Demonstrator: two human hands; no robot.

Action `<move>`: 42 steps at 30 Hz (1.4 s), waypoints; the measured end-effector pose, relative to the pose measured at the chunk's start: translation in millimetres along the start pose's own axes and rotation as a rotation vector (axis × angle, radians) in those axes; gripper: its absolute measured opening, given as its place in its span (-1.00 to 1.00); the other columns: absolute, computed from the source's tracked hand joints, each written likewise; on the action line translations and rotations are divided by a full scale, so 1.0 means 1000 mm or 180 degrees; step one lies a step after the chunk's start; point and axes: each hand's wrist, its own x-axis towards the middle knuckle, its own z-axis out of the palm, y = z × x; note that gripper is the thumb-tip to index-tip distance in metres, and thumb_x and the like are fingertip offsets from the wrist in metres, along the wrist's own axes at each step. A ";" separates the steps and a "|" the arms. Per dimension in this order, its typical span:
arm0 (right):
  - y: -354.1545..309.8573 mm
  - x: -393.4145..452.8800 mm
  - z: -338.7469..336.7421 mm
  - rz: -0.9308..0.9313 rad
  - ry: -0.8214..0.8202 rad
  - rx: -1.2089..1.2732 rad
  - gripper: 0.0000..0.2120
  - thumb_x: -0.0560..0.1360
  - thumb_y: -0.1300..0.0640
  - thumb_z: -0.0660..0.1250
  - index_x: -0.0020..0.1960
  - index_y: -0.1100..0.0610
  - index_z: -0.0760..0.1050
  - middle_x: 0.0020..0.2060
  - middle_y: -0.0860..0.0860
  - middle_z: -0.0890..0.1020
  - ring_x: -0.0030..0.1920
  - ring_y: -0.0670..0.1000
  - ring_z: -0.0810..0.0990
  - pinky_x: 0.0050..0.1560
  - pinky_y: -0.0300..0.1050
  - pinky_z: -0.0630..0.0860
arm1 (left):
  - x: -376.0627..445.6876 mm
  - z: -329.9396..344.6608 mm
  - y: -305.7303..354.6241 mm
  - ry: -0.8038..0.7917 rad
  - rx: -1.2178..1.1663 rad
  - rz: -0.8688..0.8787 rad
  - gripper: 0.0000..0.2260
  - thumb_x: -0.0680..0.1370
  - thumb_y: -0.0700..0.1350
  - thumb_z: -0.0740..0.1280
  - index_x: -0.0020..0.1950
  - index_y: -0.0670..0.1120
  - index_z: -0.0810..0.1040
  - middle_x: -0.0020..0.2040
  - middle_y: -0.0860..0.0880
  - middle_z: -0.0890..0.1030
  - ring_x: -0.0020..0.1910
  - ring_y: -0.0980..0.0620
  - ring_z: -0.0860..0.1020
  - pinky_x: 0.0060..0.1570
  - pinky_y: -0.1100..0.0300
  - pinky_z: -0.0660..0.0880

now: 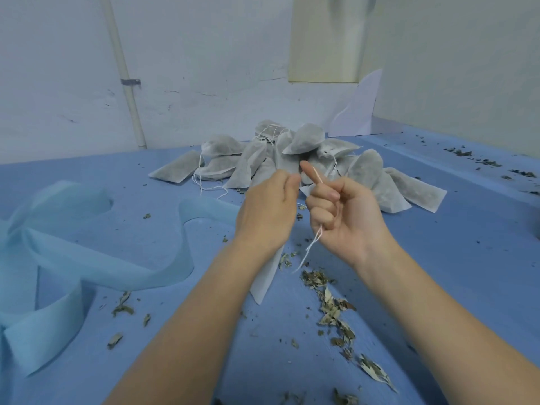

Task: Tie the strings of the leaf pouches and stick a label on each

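A white fabric pouch [267, 273] hangs below my left hand [267, 206], mostly hidden behind that hand and wrist. My left hand grips its top with curled fingers. My right hand [342, 211] is curled round the pouch's white string [312, 247]. The string runs over my raised right index finger, and its loose end dangles below the fist. Behind both hands lies a pile of several leaf-filled pouches [292, 159] with loose strings, on the blue table cover [175, 317].
A strip of light blue fabric [73, 258] curls across the left side. Dried leaf bits [336, 311] are scattered in front and along the far right. A white sheet [356, 109] leans on the wall at the back.
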 end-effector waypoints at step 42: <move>-0.006 0.003 -0.018 -0.1271 0.0592 -0.3852 -0.83 0.50 0.08 0.39 -0.06 0.17 0.68 -0.59 -0.20 0.38 -0.55 -0.15 0.24 -0.49 -0.37 0.21 | 0.000 -0.006 -0.005 0.0076 -0.1481 -0.0601 -0.75 0.53 -0.11 0.33 -0.34 0.08 0.62 -0.40 0.12 0.61 -0.22 0.12 0.57 0.03 0.12 0.49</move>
